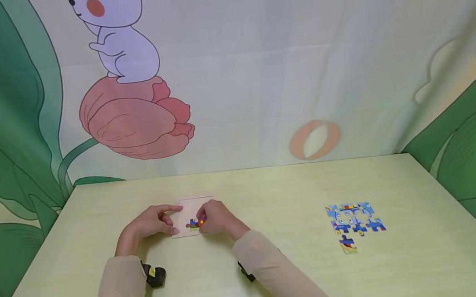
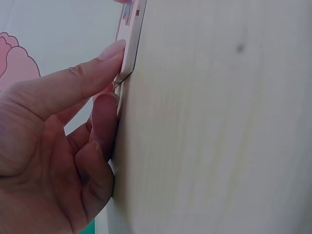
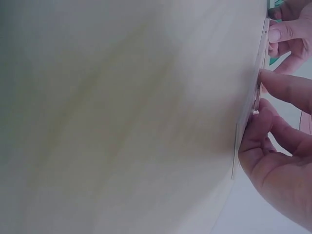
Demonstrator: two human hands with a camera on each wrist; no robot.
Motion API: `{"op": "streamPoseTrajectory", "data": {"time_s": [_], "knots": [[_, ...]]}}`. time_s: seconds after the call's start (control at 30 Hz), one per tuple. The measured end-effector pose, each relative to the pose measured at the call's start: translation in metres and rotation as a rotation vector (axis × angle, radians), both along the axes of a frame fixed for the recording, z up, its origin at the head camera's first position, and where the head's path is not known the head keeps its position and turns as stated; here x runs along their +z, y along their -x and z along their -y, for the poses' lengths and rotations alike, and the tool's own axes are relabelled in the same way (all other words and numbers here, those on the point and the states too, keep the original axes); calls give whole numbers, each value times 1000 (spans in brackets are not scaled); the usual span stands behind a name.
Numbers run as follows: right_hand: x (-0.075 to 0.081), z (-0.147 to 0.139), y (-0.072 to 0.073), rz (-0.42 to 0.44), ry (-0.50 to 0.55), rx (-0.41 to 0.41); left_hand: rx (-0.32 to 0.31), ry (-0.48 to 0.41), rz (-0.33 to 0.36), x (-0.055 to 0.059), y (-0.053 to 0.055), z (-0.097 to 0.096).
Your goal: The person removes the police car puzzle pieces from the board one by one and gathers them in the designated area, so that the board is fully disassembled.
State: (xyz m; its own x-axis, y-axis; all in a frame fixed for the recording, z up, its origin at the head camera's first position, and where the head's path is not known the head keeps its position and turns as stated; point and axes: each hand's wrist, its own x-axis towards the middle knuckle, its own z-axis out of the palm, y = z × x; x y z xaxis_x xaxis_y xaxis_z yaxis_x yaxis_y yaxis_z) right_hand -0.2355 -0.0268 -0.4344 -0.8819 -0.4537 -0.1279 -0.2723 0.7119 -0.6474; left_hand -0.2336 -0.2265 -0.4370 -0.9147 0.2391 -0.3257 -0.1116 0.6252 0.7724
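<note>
A pale pink puzzle board [image 1: 192, 206] lies flat on the table. My left hand [image 1: 154, 221] holds it by its left edge, the thumb at the near corner and the index finger [image 1: 172, 208] farther up the side. In the left wrist view that thumb [image 2: 109, 53] presses on the board's rim. Over the board's lower part, my right hand [image 1: 217, 217] pinches a red and blue puzzle piece [image 1: 202, 221], its right side covered by the fingers. Just left of it, a blue and green jigsaw piece [image 1: 192, 225] lies on the board; whether the two interlock I cannot tell.
Several loose puzzle pieces [image 1: 350, 218] lie in rough rows on the right of the wooden table [image 1: 282, 209], with one piece [image 1: 348, 245] nearer the front. A printed curtain [image 1: 237, 76] hangs behind the table's back edge. Black wrist devices sit under both forearms.
</note>
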Motion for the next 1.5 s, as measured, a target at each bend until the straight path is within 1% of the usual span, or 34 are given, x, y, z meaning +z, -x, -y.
{"op": "streamPoseTrajectory", "data": {"time_s": [0.23,0.4,0.57,0.67,0.77,0.87,0.97,1.07,1.13,1.23,1.37,1.5], "knots": [[-2,-1,0,-33,30,9,-2,1,1,0,-1,-1],[-4,-1,0,-27,70,24,-5,9,-4,0,0,0],[-5,-1,-1,-48,84,40,-3,10,3,0,0,0],[-3,-1,-3,-53,113,52,-19,-3,-2,1,-1,0],[-1,-3,-5,-39,149,72,-21,-10,-3,2,-1,1],[2,-11,-7,10,224,75,-15,2,0,2,-1,0],[7,-29,-7,95,349,52,-5,15,5,1,-1,0],[13,-55,-9,169,472,21,0,19,3,0,0,-1],[17,-75,-10,202,515,-5,-8,18,-4,0,0,-2],[20,-109,-15,226,540,-39,-18,22,-17,0,0,-2],[20,-157,-23,257,557,-77,-36,28,-32,0,-1,-2],[19,-205,-36,284,531,-98,-45,32,-36,-1,-1,-1]]}}
